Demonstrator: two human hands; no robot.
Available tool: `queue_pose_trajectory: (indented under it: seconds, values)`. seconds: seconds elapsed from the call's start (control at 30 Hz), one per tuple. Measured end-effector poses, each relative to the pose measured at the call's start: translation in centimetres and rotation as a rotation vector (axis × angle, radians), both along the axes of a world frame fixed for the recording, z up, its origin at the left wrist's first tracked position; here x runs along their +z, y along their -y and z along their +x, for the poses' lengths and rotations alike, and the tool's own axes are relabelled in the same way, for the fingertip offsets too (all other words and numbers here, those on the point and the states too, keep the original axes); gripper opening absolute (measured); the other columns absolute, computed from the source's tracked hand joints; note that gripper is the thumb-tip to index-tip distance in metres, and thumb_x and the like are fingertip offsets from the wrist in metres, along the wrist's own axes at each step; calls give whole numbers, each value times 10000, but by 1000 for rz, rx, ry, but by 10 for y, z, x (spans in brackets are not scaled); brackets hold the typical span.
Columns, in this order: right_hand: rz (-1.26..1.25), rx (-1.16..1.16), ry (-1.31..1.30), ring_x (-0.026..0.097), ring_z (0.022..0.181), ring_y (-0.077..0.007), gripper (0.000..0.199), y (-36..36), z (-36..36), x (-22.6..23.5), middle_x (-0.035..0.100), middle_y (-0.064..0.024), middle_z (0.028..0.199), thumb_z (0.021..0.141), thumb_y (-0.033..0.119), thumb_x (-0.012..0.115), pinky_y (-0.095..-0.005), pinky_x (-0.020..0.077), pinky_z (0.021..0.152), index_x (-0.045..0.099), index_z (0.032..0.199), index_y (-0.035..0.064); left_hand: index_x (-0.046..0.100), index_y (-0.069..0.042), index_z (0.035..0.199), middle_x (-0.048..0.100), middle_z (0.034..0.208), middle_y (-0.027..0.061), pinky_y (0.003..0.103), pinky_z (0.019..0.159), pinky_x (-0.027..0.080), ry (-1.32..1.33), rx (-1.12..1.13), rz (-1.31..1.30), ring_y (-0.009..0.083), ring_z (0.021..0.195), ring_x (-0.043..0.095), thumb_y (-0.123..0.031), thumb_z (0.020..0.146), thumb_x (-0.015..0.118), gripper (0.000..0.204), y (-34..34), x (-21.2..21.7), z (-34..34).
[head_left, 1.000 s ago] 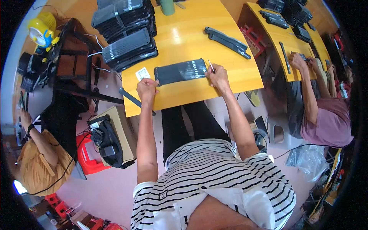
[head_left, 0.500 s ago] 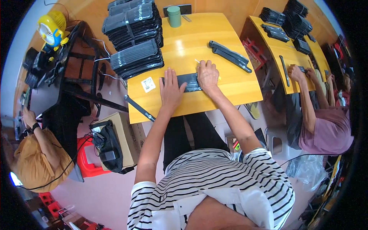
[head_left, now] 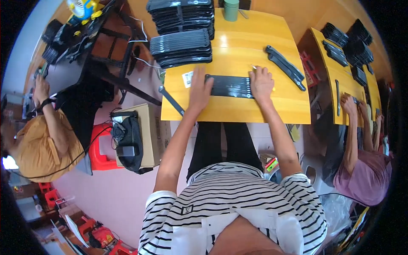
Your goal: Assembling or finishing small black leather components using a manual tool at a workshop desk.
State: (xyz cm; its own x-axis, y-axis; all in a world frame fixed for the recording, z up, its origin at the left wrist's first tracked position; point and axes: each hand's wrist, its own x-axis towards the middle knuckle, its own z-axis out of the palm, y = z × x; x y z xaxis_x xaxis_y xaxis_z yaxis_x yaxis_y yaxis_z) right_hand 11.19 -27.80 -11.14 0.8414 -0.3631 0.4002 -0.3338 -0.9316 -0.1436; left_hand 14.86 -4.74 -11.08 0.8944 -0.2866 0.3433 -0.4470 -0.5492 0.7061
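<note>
A flat panel of black straps [head_left: 229, 86], laid side by side, rests on the yellow table before me. A row of pale marks runs down its right end. My left hand [head_left: 199, 90] is at the panel's left end, fingers stretched out and slightly blurred. My right hand [head_left: 262, 85] has its bent fingers closed over the right end. A thin item's white tip shows above those fingers and a yellow bit beside them; the rest is hidden. One loose black strap [head_left: 172, 101] lies at the left edge. A longer bunch of black straps [head_left: 285, 67] lies to the right.
Tall stacks of black strap bundles [head_left: 180, 46] stand at the table's back left, near a white label [head_left: 187, 79]. A green canister [head_left: 231, 10] is at the back. People work at tables on both sides. A cardboard box [head_left: 146, 142] and red stool [head_left: 101, 146] stand at lower left.
My left hand has slid leftward from on top of the panel to its left end, uncovering more straps. My right hand stays at the right end. The whole view has shifted.
</note>
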Motion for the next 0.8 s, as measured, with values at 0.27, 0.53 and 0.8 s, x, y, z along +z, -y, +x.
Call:
queue_pose_trajectory:
  seconds: [0.27,0.53,0.8]
  values:
    - [666,224,159,574,581,-315,210,-27,-72,51,576,-152,619,831,238,559,-396,435,547,610,823,35,550,79,1009,566,1028,197,370,752,460,-101,680,169,280,865,566,-180,749,682,390,-152,-13,26]
    - [875,374,-77,606,639,-304,149,-79,-120,47,587,-163,659,795,144,599,-356,464,567,621,806,-4,577,-42,860,568,680,-30,172,477,402,-547,255,-600,52,533,504,-84,795,645,103,-162,9,0]
    - [1070,800,-46,598,783,-177,305,-124,-99,68,618,-113,871,747,147,680,-249,455,679,586,983,-22,545,-24,897,589,759,43,234,547,514,-664,-5,-707,130,588,602,13,802,596,114,-71,94,-108]
